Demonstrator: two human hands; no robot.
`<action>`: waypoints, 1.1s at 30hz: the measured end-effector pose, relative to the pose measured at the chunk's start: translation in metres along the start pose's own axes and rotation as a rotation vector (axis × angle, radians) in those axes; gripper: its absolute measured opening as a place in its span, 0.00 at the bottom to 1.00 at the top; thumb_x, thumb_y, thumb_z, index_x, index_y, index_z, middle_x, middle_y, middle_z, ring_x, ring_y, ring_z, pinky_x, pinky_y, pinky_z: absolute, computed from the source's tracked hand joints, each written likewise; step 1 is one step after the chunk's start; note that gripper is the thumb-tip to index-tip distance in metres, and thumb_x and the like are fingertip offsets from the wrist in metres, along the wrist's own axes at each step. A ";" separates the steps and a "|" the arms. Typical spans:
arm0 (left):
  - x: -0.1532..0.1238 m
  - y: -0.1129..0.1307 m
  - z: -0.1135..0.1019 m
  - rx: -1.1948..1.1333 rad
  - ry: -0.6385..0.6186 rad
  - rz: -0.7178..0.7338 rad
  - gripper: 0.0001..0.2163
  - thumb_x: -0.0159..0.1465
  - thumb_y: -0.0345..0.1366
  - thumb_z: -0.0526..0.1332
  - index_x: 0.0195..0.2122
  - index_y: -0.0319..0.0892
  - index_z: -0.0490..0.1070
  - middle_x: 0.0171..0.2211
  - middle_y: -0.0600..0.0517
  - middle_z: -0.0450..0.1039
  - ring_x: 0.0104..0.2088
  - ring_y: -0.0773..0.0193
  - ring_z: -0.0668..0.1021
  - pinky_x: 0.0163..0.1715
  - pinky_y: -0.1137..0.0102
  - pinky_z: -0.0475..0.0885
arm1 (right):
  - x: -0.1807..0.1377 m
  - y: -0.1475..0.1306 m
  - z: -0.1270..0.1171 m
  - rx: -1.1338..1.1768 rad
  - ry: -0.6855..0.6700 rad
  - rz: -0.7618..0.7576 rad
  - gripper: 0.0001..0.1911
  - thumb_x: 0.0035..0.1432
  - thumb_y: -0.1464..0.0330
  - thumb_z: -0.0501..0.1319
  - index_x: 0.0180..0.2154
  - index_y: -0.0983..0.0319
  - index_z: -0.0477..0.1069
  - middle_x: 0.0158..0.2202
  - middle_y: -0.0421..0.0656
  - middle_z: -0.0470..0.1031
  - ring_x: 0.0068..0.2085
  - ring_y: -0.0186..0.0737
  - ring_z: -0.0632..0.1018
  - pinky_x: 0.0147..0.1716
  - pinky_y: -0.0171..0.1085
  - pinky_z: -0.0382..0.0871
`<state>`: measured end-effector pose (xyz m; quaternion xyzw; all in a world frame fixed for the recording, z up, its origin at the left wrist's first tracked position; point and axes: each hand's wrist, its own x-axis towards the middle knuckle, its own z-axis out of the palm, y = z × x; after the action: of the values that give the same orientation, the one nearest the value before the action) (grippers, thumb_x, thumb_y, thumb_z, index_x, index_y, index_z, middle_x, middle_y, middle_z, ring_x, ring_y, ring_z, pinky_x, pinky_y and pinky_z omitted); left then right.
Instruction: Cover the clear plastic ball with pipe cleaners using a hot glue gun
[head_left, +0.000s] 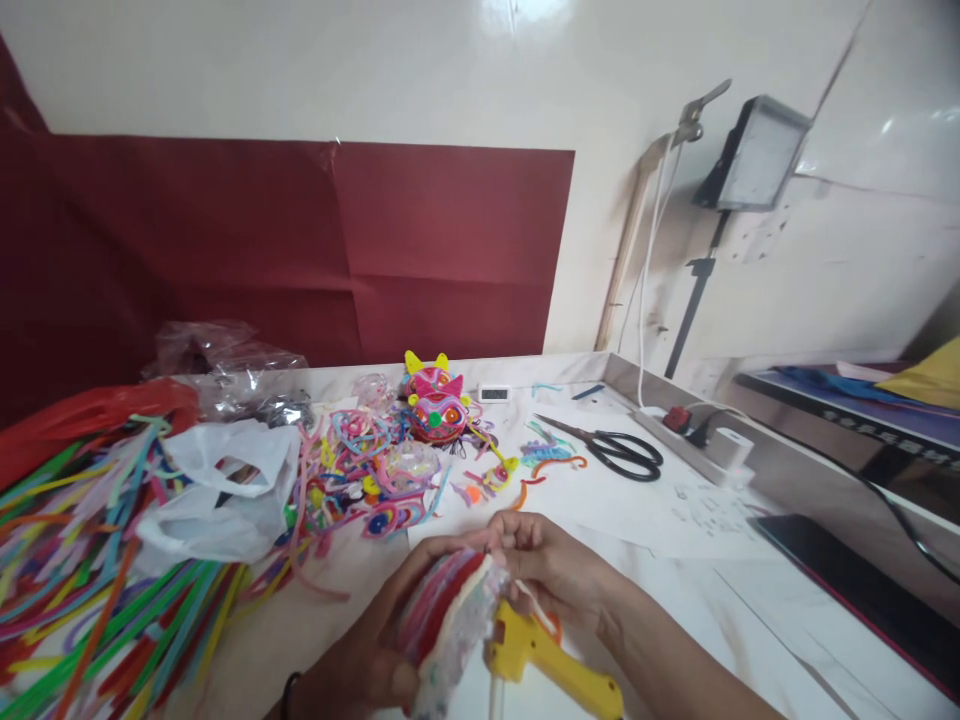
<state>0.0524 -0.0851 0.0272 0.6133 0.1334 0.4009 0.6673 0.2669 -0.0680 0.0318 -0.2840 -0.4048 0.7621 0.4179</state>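
Red-striped, the rounded craft piece (pixel 450 610) fills the grip of my left hand (pixel 375 645); my right hand (pixel 562 570) pinches at its far edge, yellow glue gun (pixel 551 660) just right.

A left hand (pixel 379 640) holds a striped, fuzzy craft piece (pixel 454 606) above a pale surface (pixel 679 600); the right hand (pixel 553 568) pinches its far end, near a yellow glue gun (pixel 551 660). Beyond lie scissors (pixel 598 441); at left, colourful strips (pixel 180 620).
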 end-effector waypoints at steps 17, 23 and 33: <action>-0.012 0.004 -0.004 -0.069 0.197 -0.128 0.38 0.41 0.47 0.77 0.55 0.51 0.70 0.55 0.48 0.71 0.55 0.40 0.71 0.51 0.58 0.68 | 0.000 -0.007 0.013 -0.561 0.172 -0.037 0.18 0.43 0.55 0.68 0.30 0.62 0.69 0.19 0.36 0.72 0.19 0.33 0.72 0.21 0.34 0.67; -0.006 0.003 -0.012 -0.086 0.359 -0.125 0.38 0.42 0.42 0.75 0.56 0.49 0.69 0.58 0.48 0.70 0.60 0.40 0.67 0.53 0.59 0.68 | -0.040 -0.035 0.012 -1.057 0.270 -0.186 0.08 0.48 0.74 0.62 0.32 0.60 0.75 0.33 0.42 0.77 0.36 0.42 0.74 0.39 0.41 0.65; 0.006 0.010 -0.007 0.005 0.527 -0.091 0.34 0.43 0.40 0.71 0.53 0.48 0.68 0.52 0.49 0.75 0.54 0.46 0.73 0.48 0.66 0.71 | -0.075 0.001 0.035 -1.915 0.130 0.169 0.28 0.47 0.78 0.60 0.53 0.67 0.69 0.51 0.56 0.75 0.49 0.57 0.76 0.49 0.50 0.70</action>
<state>0.0477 -0.0768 0.0366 0.4827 0.3310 0.5163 0.6252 0.2766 -0.1465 0.0563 -0.5746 -0.8094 0.1187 -0.0257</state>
